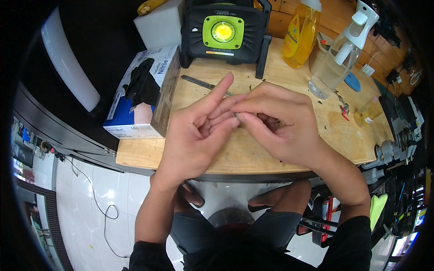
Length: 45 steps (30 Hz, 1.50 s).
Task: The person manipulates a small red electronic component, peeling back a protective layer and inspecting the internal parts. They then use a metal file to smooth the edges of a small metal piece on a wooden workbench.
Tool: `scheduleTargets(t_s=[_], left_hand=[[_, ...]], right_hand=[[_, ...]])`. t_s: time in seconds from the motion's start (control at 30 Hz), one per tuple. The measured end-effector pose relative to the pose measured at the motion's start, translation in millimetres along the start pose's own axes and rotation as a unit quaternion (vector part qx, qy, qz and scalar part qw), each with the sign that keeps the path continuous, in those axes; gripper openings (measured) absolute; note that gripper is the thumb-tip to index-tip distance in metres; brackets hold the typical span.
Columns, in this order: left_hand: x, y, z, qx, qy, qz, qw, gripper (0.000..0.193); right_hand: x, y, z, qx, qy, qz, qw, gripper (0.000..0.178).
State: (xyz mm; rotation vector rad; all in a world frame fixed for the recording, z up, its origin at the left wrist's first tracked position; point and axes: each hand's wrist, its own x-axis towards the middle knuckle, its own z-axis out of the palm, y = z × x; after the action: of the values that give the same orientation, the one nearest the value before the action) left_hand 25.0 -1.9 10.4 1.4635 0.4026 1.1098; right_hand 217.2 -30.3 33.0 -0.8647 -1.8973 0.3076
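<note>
My left hand (192,137) is raised above the near part of the wooden bench, with one finger stretched up and the others curled toward the thumb. Against its thumb tip press the fingertips of my right hand (287,124), closed in a pinch. Between the fingertips shows a tiny dark bit (236,116), too small to name and mostly covered. Behind the hands a slim dark metal tool (197,82) lies on the bench, its near end hidden by my left hand.
A glove box (144,97) stands left on the bench (140,153). At the back is a lit work lamp (224,34). Right of it stand a yellow liquid bottle (300,36) and a clear spray bottle (332,67). A red-and-grey scrap (343,108) lies near a small cup (367,113).
</note>
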Motion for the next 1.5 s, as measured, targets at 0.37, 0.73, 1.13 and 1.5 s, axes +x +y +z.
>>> scheduleTargets(t_s=[0.37, 0.73, 1.13, 1.5], left_hand=[[0.3, 2.6, -5.0, 0.059, -0.007, -0.03, 0.998, 0.049], [-5.1, 3.6, -1.0, -0.19, 0.024, -0.135, 0.972, 0.032], [-7.4, 3.1, 10.0, -0.009, 0.086, -0.095, 0.992, 0.034], [-13.7, 2.9, 16.2, 0.053, 0.104, -0.023, 0.993, 0.028]], right_hand=[[-0.5, 1.0, -3.4, -0.145, 0.0, -0.085, 0.986, 0.015], [-6.0, 8.5, -1.1, -0.251, 0.008, -0.194, 0.948, 0.016], [-6.9, 11.5, 5.2, -0.26, 0.017, -0.208, 0.943, 0.018], [-4.8, 8.4, 3.6, -0.306, 0.017, -0.221, 0.926, 0.018]])
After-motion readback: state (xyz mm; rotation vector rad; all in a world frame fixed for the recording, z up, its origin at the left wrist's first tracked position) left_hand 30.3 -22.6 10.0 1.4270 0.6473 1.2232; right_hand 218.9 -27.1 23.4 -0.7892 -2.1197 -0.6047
